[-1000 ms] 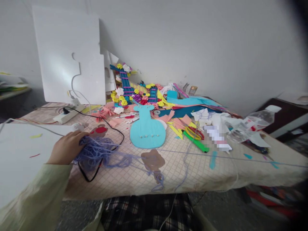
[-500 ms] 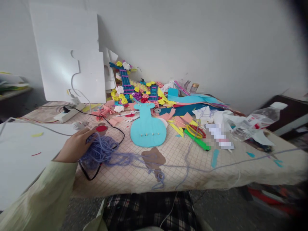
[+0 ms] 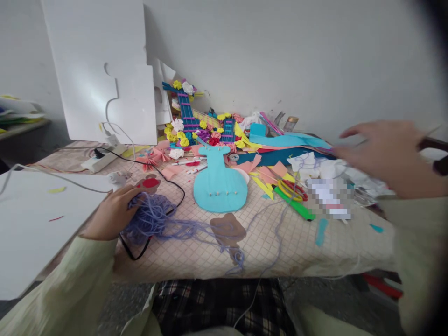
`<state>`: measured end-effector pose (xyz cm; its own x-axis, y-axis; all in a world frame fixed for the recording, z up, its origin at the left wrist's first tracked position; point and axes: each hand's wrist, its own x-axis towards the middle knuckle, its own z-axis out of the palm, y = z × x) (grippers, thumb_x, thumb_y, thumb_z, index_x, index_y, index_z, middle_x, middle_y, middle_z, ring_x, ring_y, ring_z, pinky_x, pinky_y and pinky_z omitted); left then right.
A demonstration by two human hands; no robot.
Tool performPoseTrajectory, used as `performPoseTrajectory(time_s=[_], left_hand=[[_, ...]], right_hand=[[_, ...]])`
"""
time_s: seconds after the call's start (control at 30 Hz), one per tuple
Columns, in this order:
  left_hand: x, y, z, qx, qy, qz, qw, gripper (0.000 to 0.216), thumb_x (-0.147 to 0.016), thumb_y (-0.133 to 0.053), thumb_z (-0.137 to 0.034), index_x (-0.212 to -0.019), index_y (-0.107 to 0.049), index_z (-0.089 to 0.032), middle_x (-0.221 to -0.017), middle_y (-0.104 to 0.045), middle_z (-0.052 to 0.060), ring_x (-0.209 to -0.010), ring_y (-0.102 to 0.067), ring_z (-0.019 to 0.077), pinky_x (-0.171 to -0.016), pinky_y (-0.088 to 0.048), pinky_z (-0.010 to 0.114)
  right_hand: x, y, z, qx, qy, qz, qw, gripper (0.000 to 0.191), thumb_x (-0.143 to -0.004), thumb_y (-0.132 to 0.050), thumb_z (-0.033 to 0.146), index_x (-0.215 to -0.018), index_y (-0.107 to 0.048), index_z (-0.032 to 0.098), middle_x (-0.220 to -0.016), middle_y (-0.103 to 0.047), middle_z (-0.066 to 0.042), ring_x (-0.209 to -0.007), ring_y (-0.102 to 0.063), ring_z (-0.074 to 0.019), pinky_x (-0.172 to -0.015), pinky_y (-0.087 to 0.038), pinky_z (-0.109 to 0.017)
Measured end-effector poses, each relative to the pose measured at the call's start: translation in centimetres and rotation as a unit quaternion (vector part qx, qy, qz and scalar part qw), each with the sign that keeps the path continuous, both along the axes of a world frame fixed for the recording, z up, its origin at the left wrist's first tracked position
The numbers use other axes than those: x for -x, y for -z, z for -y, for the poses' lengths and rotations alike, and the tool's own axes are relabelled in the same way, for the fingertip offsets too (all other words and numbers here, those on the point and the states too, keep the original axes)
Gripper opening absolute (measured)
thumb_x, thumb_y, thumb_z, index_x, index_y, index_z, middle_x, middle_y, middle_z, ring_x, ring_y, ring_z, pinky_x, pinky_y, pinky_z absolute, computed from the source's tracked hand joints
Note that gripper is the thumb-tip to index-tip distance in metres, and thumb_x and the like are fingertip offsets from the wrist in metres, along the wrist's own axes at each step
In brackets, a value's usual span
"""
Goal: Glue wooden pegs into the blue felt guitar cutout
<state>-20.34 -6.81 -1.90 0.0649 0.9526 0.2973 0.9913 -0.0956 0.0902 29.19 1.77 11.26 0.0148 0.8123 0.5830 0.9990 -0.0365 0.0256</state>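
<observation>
My left hand (image 3: 112,213) rests near the table's front left, fingers curled into a loose bundle of purple yarn (image 3: 154,219). Slack strands of the yarn trail right across the checked tablecloth (image 3: 266,247) and over its front edge. My right hand (image 3: 388,154) hovers at the right above crumpled white paper (image 3: 315,168), fingers reaching left, smeared by motion. Whether it holds a strand I cannot tell. A light-blue guitar-shaped cutout (image 3: 219,184) lies flat at the table's middle.
A white foam board (image 3: 101,70) leans on the wall behind a power strip (image 3: 101,158) with a black cable. Paper flowers and coloured paper scraps are heaped at the back. A green marker (image 3: 292,205) and a white sheet (image 3: 38,219) lie nearby.
My right hand has come into view from the right, moving left. The strand that ran taut to the right now lies slack. My left hand stays on the yarn bundle.
</observation>
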Motion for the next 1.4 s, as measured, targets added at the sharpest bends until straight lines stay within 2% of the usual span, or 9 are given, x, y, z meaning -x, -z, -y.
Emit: performPoseTrajectory(time_s=[0.13,0.3,0.4,0.57,0.73,1.03,1.13,1.27,1.4], left_hand=[[-0.5,0.2,0.2,-0.014,0.02,0.016,1.0,0.039,-0.086,-0.03,-0.036,-0.106,-0.056,-0.014,-0.107,-0.058,0.012,-0.096,-0.055,0.0238,-0.086,-0.041,0.036],[-1.2,-0.3,0.7,-0.014,0.051,0.059,0.997,0.035,-0.087,-0.029,-0.029,-0.106,-0.055,-0.016,-0.108,-0.058,0.009,-0.101,-0.053,0.0206,-0.09,-0.041,0.035],[-1.4,-0.5,0.9,-0.018,0.046,0.074,0.996,0.034,-0.087,-0.03,-0.028,-0.105,-0.056,-0.014,-0.108,-0.059,0.01,-0.101,-0.053,0.0211,-0.09,-0.041,0.035],[-1.4,-0.3,1.1,-0.027,0.051,0.087,0.995,0.033,-0.085,-0.031,-0.026,-0.103,-0.057,-0.015,-0.104,-0.061,0.009,-0.099,-0.055,0.0232,-0.088,-0.042,0.038],[-1.4,0.0,1.1,-0.019,0.053,0.103,0.993,0.031,-0.086,-0.032,-0.029,-0.102,-0.056,-0.019,-0.103,-0.061,0.007,-0.101,-0.054,0.0218,-0.091,-0.041,0.038],[-1.9,0.5,0.7,-0.022,0.047,0.112,0.992,0.034,-0.086,-0.031,-0.03,-0.103,-0.058,-0.016,-0.108,-0.06,0.01,-0.102,-0.054,0.0236,-0.091,-0.042,0.04],[-1.9,1.0,0.5,-0.026,0.057,0.111,0.992,0.035,-0.087,-0.032,-0.03,-0.105,-0.057,-0.014,-0.108,-0.059,0.011,-0.103,-0.053,0.0232,-0.093,-0.041,0.04],[-1.8,1.3,0.5,-0.03,0.067,0.111,0.991,0.034,-0.086,-0.032,-0.026,-0.105,-0.057,-0.012,-0.109,-0.058,0.012,-0.105,-0.052,0.0225,-0.094,-0.04,0.038],[-1.5,1.1,0.8,-0.027,0.057,0.115,0.991,0.034,-0.086,-0.032,-0.026,-0.105,-0.057,-0.012,-0.106,-0.059,0.011,-0.101,-0.053,0.0219,-0.09,-0.042,0.037]], right_hand=[[5.9,4.8,1.2,0.089,-0.218,-0.023,0.972,0.023,-0.075,-0.06,0.027,-0.091,-0.065,0.011,-0.094,-0.064,-0.014,-0.088,-0.056,-0.0203,-0.076,-0.037,-0.033],[16.1,10.0,5.1,0.288,-0.407,-0.193,0.845,0.015,-0.08,-0.053,0.028,-0.086,-0.064,0.02,-0.086,-0.065,-0.002,-0.077,-0.058,-0.0142,-0.07,-0.042,-0.027],[21.9,11.9,6.1,0.324,-0.459,-0.259,0.785,0.021,-0.078,-0.055,0.026,-0.096,-0.063,0.018,-0.093,-0.064,-0.005,-0.071,-0.058,-0.0127,-0.069,-0.043,-0.026],[28.2,14.4,5.8,0.337,-0.475,-0.274,0.765,0.024,-0.076,-0.056,0.02,-0.098,-0.062,0.014,-0.091,-0.066,-0.007,-0.083,-0.059,-0.0162,-0.073,-0.042,-0.025],[29.0,15.4,5.3,0.368,-0.455,-0.274,0.763,0.017,-0.074,-0.053,0.011,-0.085,-0.065,0.013,-0.079,-0.067,-0.007,-0.072,-0.059,-0.0152,-0.066,-0.04,-0.024],[24.7,12.5,4.1,0.381,-0.432,-0.315,0.755,0.024,-0.087,-0.034,0.023,-0.085,-0.057,0.015,-0.079,-0.061,-0.003,-0.067,-0.054,-0.0088,-0.059,-0.039,-0.019],[25.6,13.3,4.9,0.378,-0.441,-0.311,0.752,0.019,-0.083,-0.046,0.027,-0.091,-0.058,0.015,-0.081,-0.062,-0.003,-0.069,-0.055,-0.0096,-0.062,-0.039,-0.02],[27.9,15.6,6.1,0.369,-0.46,-0.29,0.753,0.013,-0.069,-0.065,0.027,-0.066,-0.06,0.015,-0.062,-0.058,-0.001,-0.062,-0.051,-0.0124,-0.06,-0.035,-0.024],[28.4,16.3,6.0,0.331,-0.447,-0.325,0.765,0.019,-0.073,-0.056,0.014,-0.054,-0.053,0.015,-0.059,-0.053,-0.003,-0.065,-0.05,-0.0137,-0.064,-0.034,-0.027]])
